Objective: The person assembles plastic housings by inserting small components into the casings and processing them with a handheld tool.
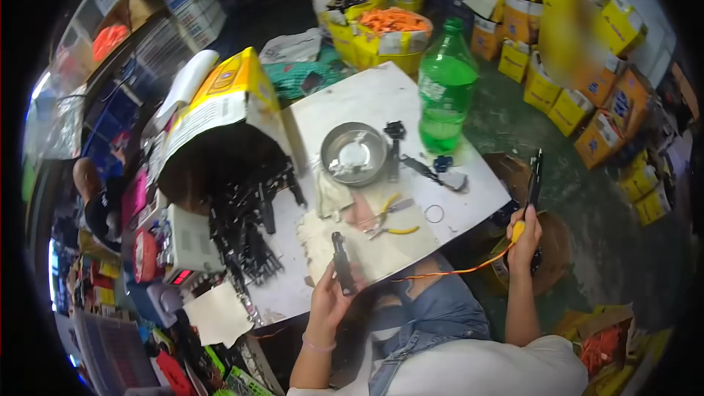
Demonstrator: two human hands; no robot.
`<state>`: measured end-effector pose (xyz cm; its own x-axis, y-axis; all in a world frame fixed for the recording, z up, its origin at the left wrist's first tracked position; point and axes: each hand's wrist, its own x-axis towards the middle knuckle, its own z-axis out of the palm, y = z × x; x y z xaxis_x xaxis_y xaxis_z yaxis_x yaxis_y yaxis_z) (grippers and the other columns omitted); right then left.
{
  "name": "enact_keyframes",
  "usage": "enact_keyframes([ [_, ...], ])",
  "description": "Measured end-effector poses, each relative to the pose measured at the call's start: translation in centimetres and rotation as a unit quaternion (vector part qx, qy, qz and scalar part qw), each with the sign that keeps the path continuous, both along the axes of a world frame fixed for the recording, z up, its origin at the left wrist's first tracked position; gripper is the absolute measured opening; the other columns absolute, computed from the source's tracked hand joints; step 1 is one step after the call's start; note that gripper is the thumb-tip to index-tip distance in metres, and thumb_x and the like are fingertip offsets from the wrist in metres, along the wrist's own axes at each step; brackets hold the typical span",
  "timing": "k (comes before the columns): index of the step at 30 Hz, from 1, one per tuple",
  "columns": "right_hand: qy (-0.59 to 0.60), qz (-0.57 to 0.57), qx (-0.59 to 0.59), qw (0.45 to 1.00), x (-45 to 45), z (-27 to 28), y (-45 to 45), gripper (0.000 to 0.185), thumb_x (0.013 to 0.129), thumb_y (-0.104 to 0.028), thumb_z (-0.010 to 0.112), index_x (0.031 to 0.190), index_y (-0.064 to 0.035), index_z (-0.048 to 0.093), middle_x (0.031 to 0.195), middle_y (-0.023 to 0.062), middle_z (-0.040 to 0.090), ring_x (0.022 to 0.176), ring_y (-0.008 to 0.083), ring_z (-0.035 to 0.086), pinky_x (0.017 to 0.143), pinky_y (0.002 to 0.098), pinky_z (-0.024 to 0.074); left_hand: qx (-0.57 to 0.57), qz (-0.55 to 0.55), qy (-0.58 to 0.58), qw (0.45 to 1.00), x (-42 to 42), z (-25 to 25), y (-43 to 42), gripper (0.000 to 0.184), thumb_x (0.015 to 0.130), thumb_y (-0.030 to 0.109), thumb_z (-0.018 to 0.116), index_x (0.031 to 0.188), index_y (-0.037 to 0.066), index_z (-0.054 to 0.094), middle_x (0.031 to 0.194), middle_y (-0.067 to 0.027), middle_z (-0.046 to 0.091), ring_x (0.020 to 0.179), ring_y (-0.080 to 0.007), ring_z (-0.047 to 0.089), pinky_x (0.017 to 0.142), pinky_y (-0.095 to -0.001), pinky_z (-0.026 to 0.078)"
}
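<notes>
In my left hand [334, 293], near the front edge of the table, is a slim black plastic part [342, 264], held upright between thumb and fingers. My right hand [523, 238] is raised off to the right of the table, closed around a slender black tool [536, 180] with a yellow end [518, 231]. A twisted orange cord [469, 270] runs from that end leftward across my lap. Yellow-handled pliers [396, 230] lie on the table beyond my left hand. A round metal bowl [354, 154] holding small pale pieces stands behind them.
A tipped yellow carton [253, 92] spills black parts [253, 231] over the table's left side. A green bottle [446, 92] stands at the back right corner. A box with a red display [183, 276] sits left. Yellow cartons [568, 111] line the floor; a person's arm shows far left.
</notes>
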<state>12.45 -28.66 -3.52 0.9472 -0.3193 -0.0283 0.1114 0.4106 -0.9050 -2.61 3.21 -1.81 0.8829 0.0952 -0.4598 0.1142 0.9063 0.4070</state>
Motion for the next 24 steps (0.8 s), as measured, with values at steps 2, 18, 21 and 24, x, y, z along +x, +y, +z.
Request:
enact_keyframes([
  [2, 0.069, -0.026, 0.087, 0.994, 2.9, -1.8, -2.5, 0.04, 0.088, -0.045, 0.044, 0.068, -0.0099, 0.046, 0.056, 0.0016, 0.046, 0.037, 0.0097, 0.039, 0.035, 0.0211, 0.0294, 0.017, -0.017, -0.027, 0.999, 1.0, 1.0, -1.9, 0.031, 0.092, 0.022, 0.041, 0.115, 0.002, 0.042, 0.101, -0.0144, 0.053, 0.08, -0.0236, 0.058, 0.075, -0.0376, 0.049],
  [18, -0.317, 0.245, -0.526, 0.751, -6.1, 1.2, 14.2, 0.027, 0.065, -0.025, 0.071, 0.069, -0.0067, 0.052, 0.064, 0.0054, 0.052, 0.052, 0.0243, 0.055, 0.046, 0.032, 0.0442, 0.337, 0.127, -0.072, 0.93, 4.4, 1.8, -7.6, 0.05, 0.076, -0.005, 0.06, 0.118, 0.0, 0.033, 0.095, -0.0078, 0.05, 0.09, -0.0137, 0.052, 0.077, -0.0254, 0.046],
  [21, -0.334, 0.243, -0.524, 0.744, -6.1, 0.8, 15.4, 0.024, 0.066, -0.023, 0.069, 0.07, -0.0069, 0.051, 0.063, 0.0058, 0.052, 0.051, 0.0248, 0.054, 0.045, 0.0328, 0.043, 0.35, 0.167, -0.074, 0.919, 4.5, 1.0, -7.2, 0.049, 0.076, -0.005, 0.06, 0.118, -0.002, 0.033, 0.095, -0.0073, 0.05, 0.091, -0.0121, 0.05, 0.078, -0.0237, 0.044],
  [24, -0.328, 0.259, -0.53, 0.738, -6.0, 0.6, 16.0, 0.022, 0.067, -0.022, 0.068, 0.068, -0.0068, 0.052, 0.064, 0.0061, 0.052, 0.051, 0.0248, 0.055, 0.045, 0.0338, 0.0423, 0.38, 0.178, -0.081, 0.904, 4.6, -0.1, -6.4, 0.05, 0.078, -0.004, 0.059, 0.12, -0.002, 0.032, 0.095, -0.0066, 0.05, 0.088, -0.0108, 0.049, 0.076, -0.021, 0.042],
])
